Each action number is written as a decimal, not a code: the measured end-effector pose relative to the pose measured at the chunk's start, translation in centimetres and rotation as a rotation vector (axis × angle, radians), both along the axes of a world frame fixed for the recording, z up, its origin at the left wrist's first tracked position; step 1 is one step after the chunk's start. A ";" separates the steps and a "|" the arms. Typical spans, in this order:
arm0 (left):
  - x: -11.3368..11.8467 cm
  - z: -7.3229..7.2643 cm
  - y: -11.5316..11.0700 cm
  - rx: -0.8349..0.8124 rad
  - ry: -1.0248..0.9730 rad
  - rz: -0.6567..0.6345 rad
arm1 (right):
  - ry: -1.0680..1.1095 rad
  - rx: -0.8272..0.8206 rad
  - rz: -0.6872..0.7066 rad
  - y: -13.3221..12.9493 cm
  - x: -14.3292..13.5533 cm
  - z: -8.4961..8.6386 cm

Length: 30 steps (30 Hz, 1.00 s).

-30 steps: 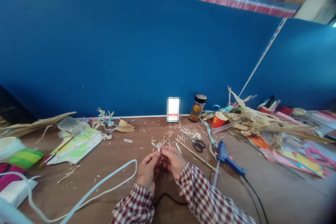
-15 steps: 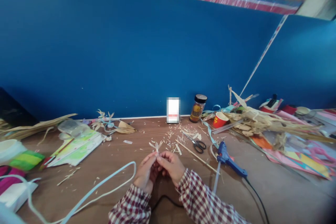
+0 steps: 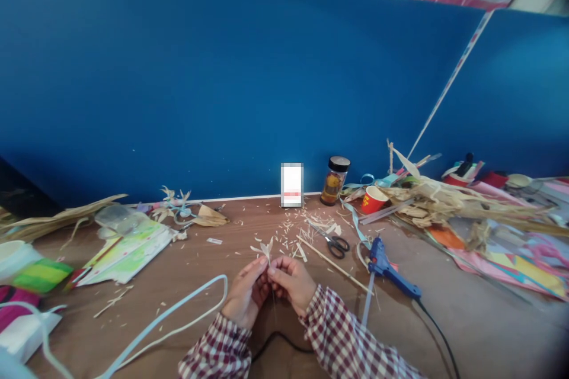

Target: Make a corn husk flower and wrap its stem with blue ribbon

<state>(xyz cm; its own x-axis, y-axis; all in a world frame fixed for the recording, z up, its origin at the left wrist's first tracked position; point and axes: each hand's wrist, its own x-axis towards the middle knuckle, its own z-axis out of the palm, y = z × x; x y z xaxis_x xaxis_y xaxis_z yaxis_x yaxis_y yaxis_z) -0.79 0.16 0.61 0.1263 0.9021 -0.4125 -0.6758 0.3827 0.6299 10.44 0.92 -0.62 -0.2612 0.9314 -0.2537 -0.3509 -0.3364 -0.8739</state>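
Note:
A small flower of pale dried husk with a few spread petals stands up between my fingertips. My left hand pinches its base from the left, thumb against fingers. From the other side, my right hand closes thumb and forefinger just below the petals. A thin stem or wire shows faintly under the hands. Husk clippings lie scattered beyond the fingertips. Scissors with black handles rest to the right of them, beside a thin stick.
A blue glue gun with its cord lies right of my forearm. Behind it stand a red paper cup and a black-lidded jar. Dried husks pile at right. A white cable loops at left, near a painted sheet.
My fingertips have parted slightly, and more of the flower shows above them, with its petals turned a little. The camera view has shifted slightly.

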 end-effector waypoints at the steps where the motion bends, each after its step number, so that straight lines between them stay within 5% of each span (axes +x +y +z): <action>1: -0.1 0.0 0.1 -0.008 0.011 0.011 | -0.001 -0.003 0.003 -0.1 0.0 0.1; 9: 0.1 -0.1 0.1 0.030 0.070 0.056 | -0.015 -0.009 0.038 -0.3 -0.2 0.1; 30: 0.2 -0.2 0.1 0.057 -0.032 -0.106 | 0.245 -0.065 0.045 -0.5 0.1 0.6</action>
